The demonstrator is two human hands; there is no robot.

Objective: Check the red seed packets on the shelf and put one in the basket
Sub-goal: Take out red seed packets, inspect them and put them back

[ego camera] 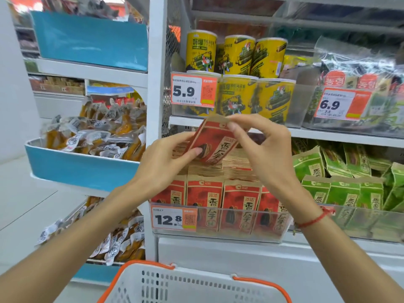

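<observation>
Two bare hands meet over one red-and-tan paper seed packet [213,142], lifted clear above the shelf row and tilted with its top edge leaning right. Far left, a blue plastic bin [80,169] holds a heap of clear-wrapped yellow-brown snacks [96,136], with another blue bin [91,40] on the shelf above it. Moving right, the left hand [166,158] grips the raised packet at its lower left, thumb pressed on the printed front and the other fingers curled behind. Below it, the remaining red seed packets [223,206] stand upright in a clear plastic shelf tray [218,236], which bears a white-and-orange price tag reading 12.8 [175,219]. On the shelf above stand yellow cylindrical canisters [237,73] behind a 5.9 price tag [193,91]. The right hand [262,147] pinches the packet's tan top edge between thumb and forefinger, the rest of its fingers loosely bent; a red string bracelet [314,219] circles that wrist. Further right, green paper packets [345,184] fill the neighbouring tray. At the bottom edge, just below the hands, sits a white perforated plastic basket with orange handles [192,285].
</observation>
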